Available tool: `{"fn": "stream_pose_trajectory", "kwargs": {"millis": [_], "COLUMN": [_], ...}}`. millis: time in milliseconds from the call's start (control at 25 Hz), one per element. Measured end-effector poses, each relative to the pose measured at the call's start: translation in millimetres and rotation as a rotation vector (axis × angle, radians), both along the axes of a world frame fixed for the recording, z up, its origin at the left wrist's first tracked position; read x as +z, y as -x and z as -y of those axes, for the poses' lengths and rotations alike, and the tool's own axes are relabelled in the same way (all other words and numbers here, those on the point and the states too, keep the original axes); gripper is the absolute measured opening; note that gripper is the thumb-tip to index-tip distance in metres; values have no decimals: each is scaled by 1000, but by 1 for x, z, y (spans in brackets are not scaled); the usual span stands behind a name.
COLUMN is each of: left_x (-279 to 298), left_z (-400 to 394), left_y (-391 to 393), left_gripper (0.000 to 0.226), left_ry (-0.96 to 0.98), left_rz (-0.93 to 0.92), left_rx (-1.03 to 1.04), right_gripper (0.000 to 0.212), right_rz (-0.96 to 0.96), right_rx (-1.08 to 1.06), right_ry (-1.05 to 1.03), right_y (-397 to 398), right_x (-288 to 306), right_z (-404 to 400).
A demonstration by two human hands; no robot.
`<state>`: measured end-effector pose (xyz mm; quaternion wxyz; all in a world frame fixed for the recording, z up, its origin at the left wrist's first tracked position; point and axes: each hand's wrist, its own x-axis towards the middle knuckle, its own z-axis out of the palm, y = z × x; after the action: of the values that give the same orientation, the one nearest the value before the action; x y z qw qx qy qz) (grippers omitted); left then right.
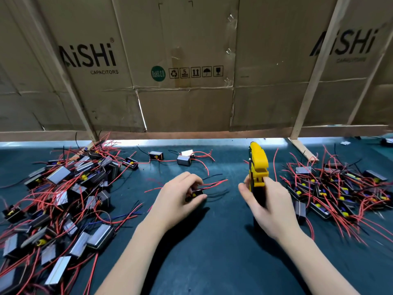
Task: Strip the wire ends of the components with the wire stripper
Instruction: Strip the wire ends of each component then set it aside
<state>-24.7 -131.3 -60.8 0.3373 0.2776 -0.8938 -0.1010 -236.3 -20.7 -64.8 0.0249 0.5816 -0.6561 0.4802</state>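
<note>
Left hand [178, 194] fingers pinch one component [194, 194]; right hand [265, 201] grips wire stripper [257, 167]. Risk: loose red leads [214, 184] misfeed, cutting strands.

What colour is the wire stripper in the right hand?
Yellow with black, clearest in the head view: wire stripper.

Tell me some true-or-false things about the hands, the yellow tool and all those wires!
1. The right hand grips the yellow wire stripper. True.
2. The left hand is empty. False: it holds a small black component with red and black wires.
3. The stripper lies flat on the mat. False: it points upward in the hand.
4. Piles of components lie on both sides, a left pile and a right pile. True.
5. The cardboard behind says AiSHi. True.
</note>
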Motion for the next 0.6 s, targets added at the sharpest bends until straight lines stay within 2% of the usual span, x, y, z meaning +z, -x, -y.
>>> {"fn": "stream_pose_trajectory", "kwargs": {"millis": [120, 280, 400, 520, 600], "left_x": [1, 0, 5, 12, 15], "left_z": [2, -1, 0, 7, 12], "left_y": [-3, 1, 2, -6, -13], "left_gripper": [26, 9, 6, 13, 15], "left_ry": [24, -89, -253, -440, -493], "left_rz": [25, 16, -281, -611, -792], "left_rx": [64, 86, 137, 223, 273], "right_gripper": [57, 54, 50, 59, 65], "right_rz": [239, 295, 355, 326, 313], "right_rx": [57, 90, 163, 169, 144], "right_ry": [-65, -141, -234, -260, -258], "right_y": [3, 10, 11, 6, 2], "right_x": [-2, 0, 1, 3, 3], "right_z": [3, 3, 1, -1, -1]}}
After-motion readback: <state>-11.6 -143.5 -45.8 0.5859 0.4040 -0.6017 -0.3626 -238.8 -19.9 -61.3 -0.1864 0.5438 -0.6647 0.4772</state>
